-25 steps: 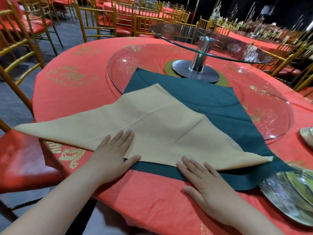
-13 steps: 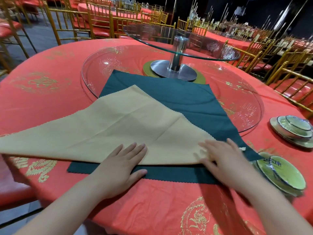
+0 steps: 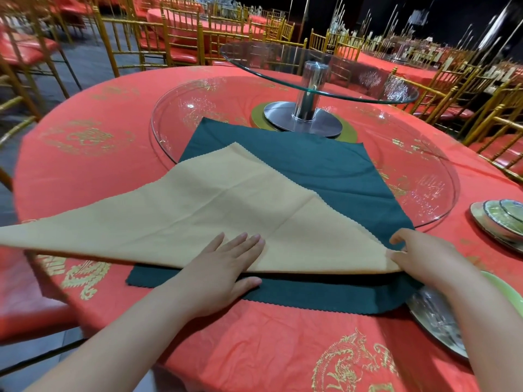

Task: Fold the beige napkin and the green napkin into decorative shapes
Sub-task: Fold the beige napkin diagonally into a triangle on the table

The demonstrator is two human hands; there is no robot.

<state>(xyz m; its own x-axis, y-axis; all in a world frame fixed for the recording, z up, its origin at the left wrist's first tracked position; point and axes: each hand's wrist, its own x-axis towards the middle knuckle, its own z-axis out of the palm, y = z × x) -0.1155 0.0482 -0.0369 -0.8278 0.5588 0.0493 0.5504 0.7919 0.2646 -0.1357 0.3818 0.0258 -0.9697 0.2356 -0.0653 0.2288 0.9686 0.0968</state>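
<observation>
The beige napkin (image 3: 198,210) lies folded into a wide triangle on top of the green napkin (image 3: 325,176), which is spread flat, partly on the glass turntable. My left hand (image 3: 223,270) presses flat on the beige napkin's near folded edge, fingers straight. My right hand (image 3: 421,261) pinches the beige napkin's right corner, lifted slightly off the green cloth.
The round table has a red cloth (image 3: 283,349) with gold dragons. A two-tier glass turntable (image 3: 319,72) on a metal post stands at the centre. Stacked plates (image 3: 498,222) sit at right, another plate (image 3: 441,321) under my right forearm. Gold chairs (image 3: 135,38) ring the table.
My right hand slid from the near edge to the beige napkin's right corner and took hold of it. My left hand stays pressed on the near edge.
</observation>
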